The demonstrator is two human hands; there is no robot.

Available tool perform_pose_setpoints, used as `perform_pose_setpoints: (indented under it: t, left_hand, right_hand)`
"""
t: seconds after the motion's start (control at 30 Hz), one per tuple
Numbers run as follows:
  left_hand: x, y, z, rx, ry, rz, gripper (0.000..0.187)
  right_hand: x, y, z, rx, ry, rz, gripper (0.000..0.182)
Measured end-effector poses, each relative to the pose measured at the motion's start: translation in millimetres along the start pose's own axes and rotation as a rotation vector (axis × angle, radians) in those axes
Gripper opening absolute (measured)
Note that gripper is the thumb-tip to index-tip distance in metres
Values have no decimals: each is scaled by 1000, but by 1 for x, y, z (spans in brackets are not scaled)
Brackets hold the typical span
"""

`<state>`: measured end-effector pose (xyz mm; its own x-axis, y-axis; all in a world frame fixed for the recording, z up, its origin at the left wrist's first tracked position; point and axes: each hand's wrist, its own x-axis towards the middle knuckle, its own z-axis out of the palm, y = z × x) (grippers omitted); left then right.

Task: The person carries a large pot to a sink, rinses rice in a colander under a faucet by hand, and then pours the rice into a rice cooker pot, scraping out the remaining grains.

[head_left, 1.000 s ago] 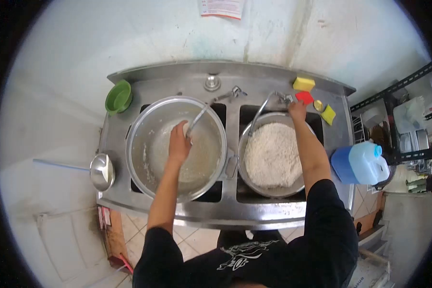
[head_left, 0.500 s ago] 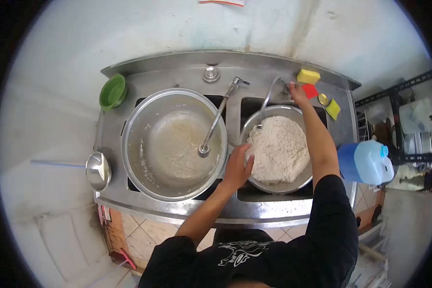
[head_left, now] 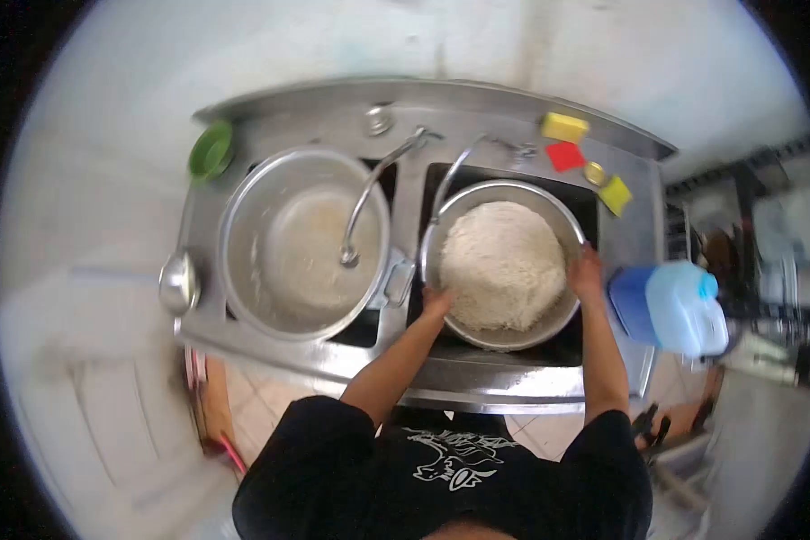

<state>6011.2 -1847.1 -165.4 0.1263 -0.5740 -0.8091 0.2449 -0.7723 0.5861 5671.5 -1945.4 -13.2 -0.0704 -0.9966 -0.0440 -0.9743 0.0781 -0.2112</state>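
A metal bowl (head_left: 501, 341) heaped with pale rice-like grains (head_left: 502, 261) stands in the right basin. At its lower left rim my left hand (head_left: 437, 304) grips the edge, fingers mostly hidden by the bowl. My right hand (head_left: 586, 273) is closed on the right rim. Left of the bowl, a large metal pot (head_left: 241, 297) with a side handle (head_left: 399, 278) sits over the left basin, whitish residue on its bottom. One faucet (head_left: 362, 207) hangs over the pot. The right faucet (head_left: 450, 176) ends at the bowl's left rim.
On the left of the counter are a green bowl (head_left: 211, 151) and a metal ladle (head_left: 179, 283). At the back right lie a yellow sponge (head_left: 564, 126), a red piece (head_left: 564, 157), a round tin (head_left: 594, 174) and a yellow-green pad (head_left: 616, 195). A blue jug (head_left: 675, 308) stands at the right.
My right hand has come down from the right faucet to the bowl's right rim. My left hand has moved lower on the left rim. The faucet spout now lies further left, off the grains.
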Motion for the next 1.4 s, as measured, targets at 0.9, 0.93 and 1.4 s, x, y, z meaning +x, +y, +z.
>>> perform_pose_setpoints:
  t: [0.9,0.93,1.4]
  left_hand:
    - [-25,31,-48,-492,-479,-86,49]
    - [-65,65,-41,-392,-413,-106,50]
    - [-230,178,-94,-173,-163,272,47]
  right_hand:
    - [108,-77,-208,15,-27,-18,38]
    - [108,-81,-222,-26,-35,-17,40]
    - [-57,-43,-267,775,-168,329,40]
